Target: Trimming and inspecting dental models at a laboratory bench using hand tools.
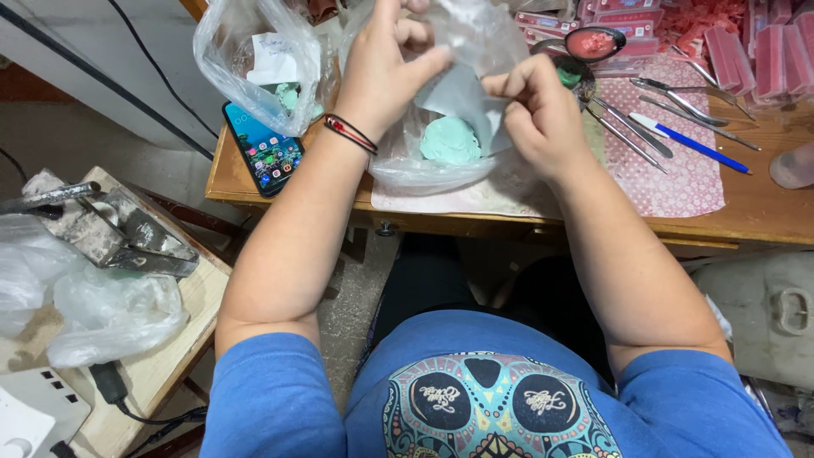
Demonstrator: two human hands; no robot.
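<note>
Bare worktop (763, 212) left open at right front; path flanked by phone (264, 151), second bag (254, 59), metal tools (644, 119), blue pen (695, 142).

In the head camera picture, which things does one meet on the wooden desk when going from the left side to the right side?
Smartphone → left hand → green lump in the clear bag → right hand → metal tools → blue pen → pink boxes.

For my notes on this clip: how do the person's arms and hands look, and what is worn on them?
Both arms are bare below short blue sleeves. The left hand has a thin red and black bracelet at the wrist. The right hand shows no ring, watch or glove.
</note>
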